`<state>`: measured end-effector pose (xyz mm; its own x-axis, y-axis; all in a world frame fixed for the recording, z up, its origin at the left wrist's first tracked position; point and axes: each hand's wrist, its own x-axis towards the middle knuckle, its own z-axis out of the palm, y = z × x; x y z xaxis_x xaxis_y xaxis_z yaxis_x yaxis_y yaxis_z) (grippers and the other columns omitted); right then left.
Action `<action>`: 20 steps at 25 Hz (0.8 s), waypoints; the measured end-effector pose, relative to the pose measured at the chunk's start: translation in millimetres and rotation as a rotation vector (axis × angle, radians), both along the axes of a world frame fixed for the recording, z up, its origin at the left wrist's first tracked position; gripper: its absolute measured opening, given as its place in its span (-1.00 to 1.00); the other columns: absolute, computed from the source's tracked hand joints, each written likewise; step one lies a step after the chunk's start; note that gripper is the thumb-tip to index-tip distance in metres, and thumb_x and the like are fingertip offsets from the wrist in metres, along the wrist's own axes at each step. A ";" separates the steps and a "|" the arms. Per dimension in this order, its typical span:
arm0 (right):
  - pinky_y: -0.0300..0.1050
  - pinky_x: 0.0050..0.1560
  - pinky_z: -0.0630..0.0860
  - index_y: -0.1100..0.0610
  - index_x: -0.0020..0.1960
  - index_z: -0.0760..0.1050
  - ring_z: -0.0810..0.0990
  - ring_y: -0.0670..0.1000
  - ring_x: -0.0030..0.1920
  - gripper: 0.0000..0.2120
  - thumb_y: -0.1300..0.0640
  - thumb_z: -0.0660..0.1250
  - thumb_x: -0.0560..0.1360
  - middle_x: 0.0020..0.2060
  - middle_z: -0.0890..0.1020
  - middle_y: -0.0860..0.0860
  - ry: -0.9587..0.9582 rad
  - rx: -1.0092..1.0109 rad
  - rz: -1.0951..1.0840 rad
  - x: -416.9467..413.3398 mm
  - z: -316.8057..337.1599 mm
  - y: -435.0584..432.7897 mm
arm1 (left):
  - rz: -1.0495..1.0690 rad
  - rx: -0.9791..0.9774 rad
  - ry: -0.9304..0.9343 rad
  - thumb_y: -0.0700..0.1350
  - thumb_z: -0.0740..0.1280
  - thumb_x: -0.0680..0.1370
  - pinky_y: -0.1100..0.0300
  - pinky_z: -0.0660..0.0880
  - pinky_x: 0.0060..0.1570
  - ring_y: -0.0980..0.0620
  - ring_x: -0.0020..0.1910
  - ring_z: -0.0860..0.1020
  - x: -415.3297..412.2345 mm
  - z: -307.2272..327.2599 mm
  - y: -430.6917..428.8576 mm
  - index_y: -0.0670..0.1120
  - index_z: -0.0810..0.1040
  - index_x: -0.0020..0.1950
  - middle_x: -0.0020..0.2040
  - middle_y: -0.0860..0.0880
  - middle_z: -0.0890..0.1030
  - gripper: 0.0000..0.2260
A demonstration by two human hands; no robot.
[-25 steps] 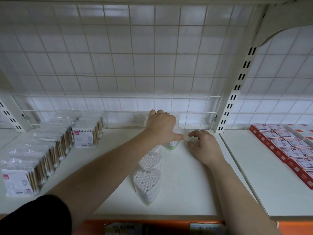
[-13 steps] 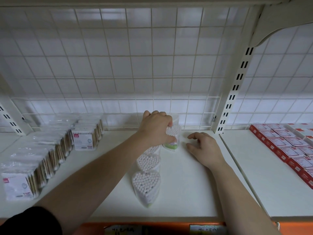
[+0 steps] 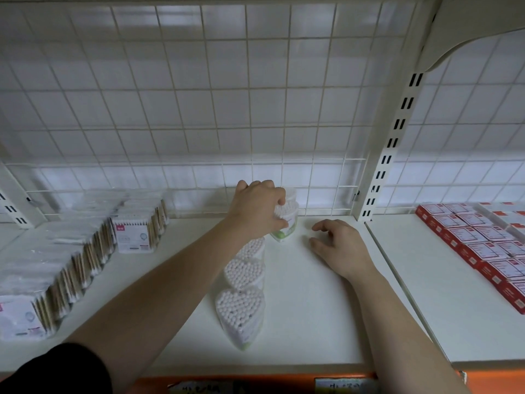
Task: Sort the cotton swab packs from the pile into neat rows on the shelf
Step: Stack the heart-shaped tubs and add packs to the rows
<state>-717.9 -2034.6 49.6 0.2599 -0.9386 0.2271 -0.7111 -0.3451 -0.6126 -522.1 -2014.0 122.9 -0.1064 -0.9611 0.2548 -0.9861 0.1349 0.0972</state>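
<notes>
Head view, left hand: the left hand (image 3: 260, 209) reaches to the back of the white shelf board (image 3: 312, 322). Its grip is closed round a clear heart-shaped plastic pack of white cotton swabs (image 3: 287, 223), with fingers over the top and the thumb on the near side.
Held pack: it stands just in front of the white wire grid panel (image 3: 199, 109), its green base low against the shelf. I cannot tell whether it is fully set down.
Right hand: the right hand (image 3: 338, 245) rests on the shelf just right of that pack, fingers loosely curled, its grip empty.
Row so far: three more heart-shaped packs (image 3: 240, 314) run front to back, just left of the held one.
Left stock: flat clear bags of wooden-stemmed swabs (image 3: 71, 265) stand in rows.
Right bay: red-and-white boxes (image 3: 483, 245) lie beyond the slotted white upright (image 3: 383, 166).
Risk: the pack looks narrow at its base, so letting go while it leans could tip it.
Risk to the row: the left forearm passes close over the finished row, and drawing it back low could knock those packs askew.
</notes>
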 end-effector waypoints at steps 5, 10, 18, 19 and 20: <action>-0.23 -0.12 0.32 0.08 0.13 0.55 0.47 -0.05 -0.07 -0.75 0.14 0.36 0.46 0.02 0.55 -0.02 -0.065 -0.049 -0.017 2.7 6.2 2.8 | -0.041 0.028 -0.022 0.22 0.40 0.39 0.10 0.17 0.03 0.02 0.09 0.41 2.8 0.5 -0.9 0.06 0.50 0.13 0.03 0.09 0.47 -0.60; -0.24 -0.10 0.35 0.08 0.13 0.55 0.50 -0.06 0.00 -0.76 0.20 0.33 0.47 0.04 0.57 -0.04 -0.131 -0.170 0.015 17.4 36.3 12.2 | -0.057 0.004 0.011 0.16 0.24 0.54 0.08 0.21 0.09 0.00 0.15 0.43 14.6 6.2 11.8 0.05 0.51 0.21 0.12 0.06 0.52 -0.68; -0.22 -0.05 0.40 0.03 0.12 0.56 0.50 -0.09 -0.03 -0.77 0.13 0.35 0.46 -0.03 0.56 -0.09 -0.149 -0.264 0.162 90.0 106.0 48.4 | 0.089 -0.367 -0.159 0.08 0.17 0.47 0.03 0.33 -0.09 -0.08 -0.15 0.53 66.1 17.7 72.7 -0.03 0.61 -0.09 -0.18 0.01 0.59 -0.72; -0.22 -0.04 0.41 0.01 0.12 0.55 0.50 -0.09 -0.03 -0.77 0.12 0.35 0.47 -0.02 0.56 -0.09 -0.154 -0.262 0.175 101.6 111.3 54.7 | 0.105 -0.387 -0.153 0.08 0.18 0.46 0.03 0.34 -0.08 -0.08 -0.15 0.53 76.6 21.9 81.1 -0.03 0.61 -0.08 -0.18 0.01 0.59 -0.72; -0.19 -0.02 0.43 0.01 0.12 0.55 0.51 -0.09 -0.02 -0.77 0.11 0.35 0.47 -0.01 0.56 -0.08 -0.159 -0.263 0.186 113.1 116.3 61.5 | 0.127 -0.401 -0.150 0.08 0.16 0.46 0.03 0.34 -0.08 -0.08 -0.16 0.53 87.8 25.4 89.6 -0.03 0.61 -0.08 -0.18 0.01 0.60 -0.71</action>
<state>-604.8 -1973.1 165.9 0.3627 -0.7823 0.5064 -0.5242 -0.6205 -0.5833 -434.3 -1924.3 148.3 -0.0576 -0.7974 0.6007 -0.9965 0.0093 -0.0833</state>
